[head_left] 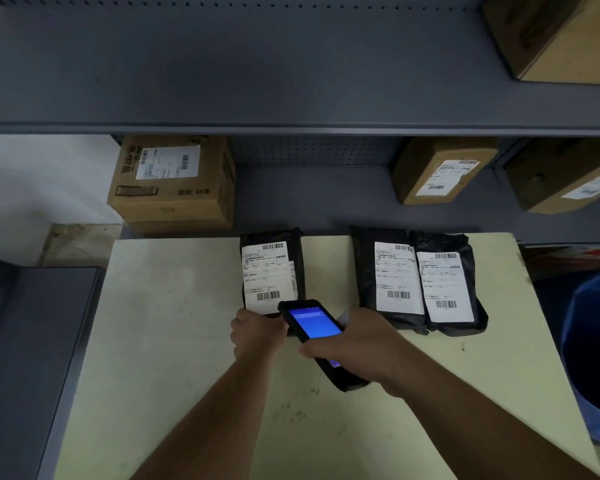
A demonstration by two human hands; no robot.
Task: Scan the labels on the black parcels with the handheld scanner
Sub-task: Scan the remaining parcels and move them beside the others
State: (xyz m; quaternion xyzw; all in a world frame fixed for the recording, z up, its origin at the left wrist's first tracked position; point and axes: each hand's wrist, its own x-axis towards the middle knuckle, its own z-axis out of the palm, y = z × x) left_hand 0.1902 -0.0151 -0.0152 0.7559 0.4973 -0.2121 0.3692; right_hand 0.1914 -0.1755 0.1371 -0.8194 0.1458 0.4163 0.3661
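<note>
Three black parcels with white barcode labels lie at the far edge of a pale yellow table (187,341). The left parcel (272,270) sits alone; my left hand (257,332) grips its near edge. Two more parcels lie side by side to the right, the middle one (387,277) partly overlapped by the right one (449,285). My right hand (357,344) holds the black handheld scanner (314,323), its blue screen lit. The scanner's top end hovers over the lower barcode of the left parcel's label.
Grey metal shelving stands behind the table. Cardboard boxes rest on it: a large one (174,183) at back left, two at back right (440,169) (568,174), one on the upper shelf (561,36). A blue bin (593,358) stands to the right, a grey surface (32,341) to the left.
</note>
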